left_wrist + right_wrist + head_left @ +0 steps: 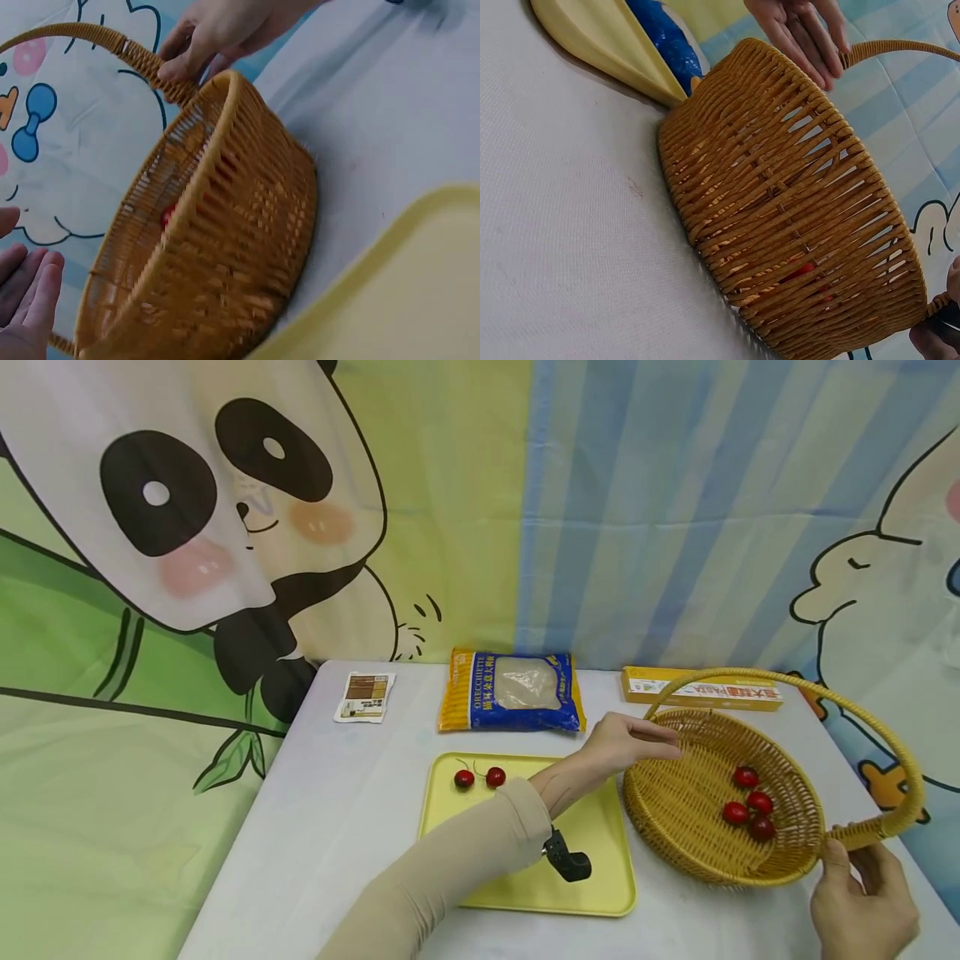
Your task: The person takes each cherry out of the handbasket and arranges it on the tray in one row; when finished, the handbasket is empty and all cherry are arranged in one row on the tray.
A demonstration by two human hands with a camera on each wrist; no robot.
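Observation:
A round wicker basket [693, 802] stands at the right of the table, with several red cherries [736, 813] inside. Its tall arched handle [825, 693] rises over the right side. My right hand [862, 897] pinches the near base of that handle at the rim, thumb on top and fingers beneath. Over the basket's far left rim is my left hand [626, 747], fingers straight and close together, near the handle's other end. In the right wrist view, the left hand [799, 30] shows nothing gripped between its fingers. My left forearm crosses above a yellow tray [600, 893].
Two stemmed cherries [480, 778] lie at the tray's far left. Behind it are a blue-and-yellow orecchiette bag [517, 692] and a small white-and-brown packet [364, 697]. A yellow pasta box [701, 687] lies behind the basket. A printed curtain [637, 510] hangs behind the table.

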